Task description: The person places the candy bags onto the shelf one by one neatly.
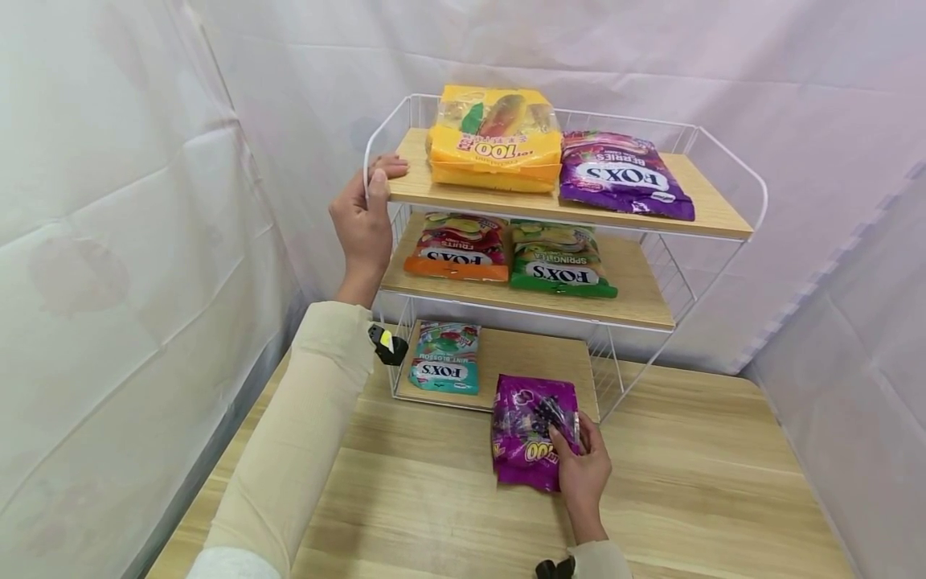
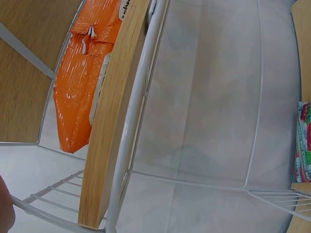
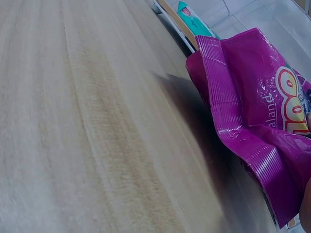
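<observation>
A purple candy bag (image 1: 531, 430) is gripped at its right edge by my right hand (image 1: 584, 474), thumb on the front. It is held at the front of the bottom shelf; the right wrist view shows the bag's crimped end (image 3: 228, 116) over the table. My left hand (image 1: 365, 221) grips the left end of the white wire rack (image 1: 369, 149) at the top shelf, fingers on the board. Beside the purple bag, on the bottom shelf (image 1: 535, 354), lies a teal mint candy bag (image 1: 444, 358).
On the top shelf sit a yellow mango candy bag (image 1: 495, 141) and a purple berries candy bag (image 1: 622, 175). The middle shelf holds a red-orange fruits bag (image 1: 463, 245) and a green spring tea bag (image 1: 560, 257). The rack stands on a wooden table (image 1: 427, 482), with white curtains around.
</observation>
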Demonstrator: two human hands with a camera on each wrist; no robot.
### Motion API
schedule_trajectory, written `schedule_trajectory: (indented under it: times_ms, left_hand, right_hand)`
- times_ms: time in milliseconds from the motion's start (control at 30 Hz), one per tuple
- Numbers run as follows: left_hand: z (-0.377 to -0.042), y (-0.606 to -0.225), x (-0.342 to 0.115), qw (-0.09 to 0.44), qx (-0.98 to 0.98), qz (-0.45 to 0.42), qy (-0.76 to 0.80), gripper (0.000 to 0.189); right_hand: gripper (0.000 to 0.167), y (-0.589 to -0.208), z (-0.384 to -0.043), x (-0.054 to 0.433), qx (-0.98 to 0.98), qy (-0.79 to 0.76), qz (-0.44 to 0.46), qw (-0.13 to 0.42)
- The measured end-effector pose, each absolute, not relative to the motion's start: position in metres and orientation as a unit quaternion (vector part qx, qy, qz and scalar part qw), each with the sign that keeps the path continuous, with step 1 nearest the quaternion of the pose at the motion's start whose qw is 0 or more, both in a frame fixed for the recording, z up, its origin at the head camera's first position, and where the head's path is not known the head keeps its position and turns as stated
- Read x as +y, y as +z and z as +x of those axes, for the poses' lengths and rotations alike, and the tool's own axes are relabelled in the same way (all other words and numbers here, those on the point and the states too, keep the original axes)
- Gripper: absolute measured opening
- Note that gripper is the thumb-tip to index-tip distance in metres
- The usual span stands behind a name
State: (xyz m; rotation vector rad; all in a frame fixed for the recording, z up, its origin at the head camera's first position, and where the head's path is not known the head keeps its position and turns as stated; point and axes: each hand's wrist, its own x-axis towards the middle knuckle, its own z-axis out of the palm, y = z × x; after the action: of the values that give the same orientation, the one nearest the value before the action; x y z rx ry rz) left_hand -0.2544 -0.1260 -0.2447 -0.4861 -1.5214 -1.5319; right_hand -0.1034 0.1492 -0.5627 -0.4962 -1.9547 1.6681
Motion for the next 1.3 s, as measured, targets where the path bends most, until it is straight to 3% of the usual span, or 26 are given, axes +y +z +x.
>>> schedule_trajectory:
  times_ms: [1300]
  left_hand:
    - [-0.254, -0.244, -0.127, 0.443, -0.63, -0.19, -0.61, 0.029]
  right_hand:
    - [0.049, -0.544, -0.123, 0.15, -0.732, 0.604, -0.2, 0.243]
